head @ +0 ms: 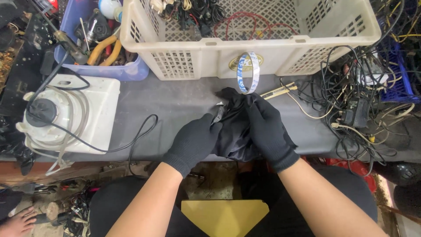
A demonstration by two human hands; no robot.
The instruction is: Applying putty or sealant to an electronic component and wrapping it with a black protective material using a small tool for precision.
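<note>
Workbench: a dark grey bench top (175,98) runs left to right across the scene, its near edge just above the person's lap.
Basket: a large cream plastic crate (210,57) with perforated walls stands at the far side of the bench, holding tangled black and red cables.
White unit: a boxy white device (98,109) with a black round cap and clear hoses sits on the left of the bench; a black cord loops from it toward the middle.
Blue tub: a blue plastic bin (125,70) stands far left beside the crate, with orange-handled pliers and other tools in it.
Cable heap: a mass of black wires and adapters (355,109) lies at the right end of the bench.
Black bundle: a crumpled black cloth or bag (234,131) lies at the near middle of the bench, between the 2 hands.
Left hand: the left hand (195,140), in a black glove, is closed on the left side of the bundle, where a small grey and white piece pokes out.
Right hand: the right hand (267,127), also in a black glove, grasps the bundle's right side and top, fingers curled over it.
Tape ring: a blue and white ring (248,73) stands upright just beyond the bundle, against the crate.
Yellow card: a yellow sheet (223,217) rests on the lap, near.
</note>
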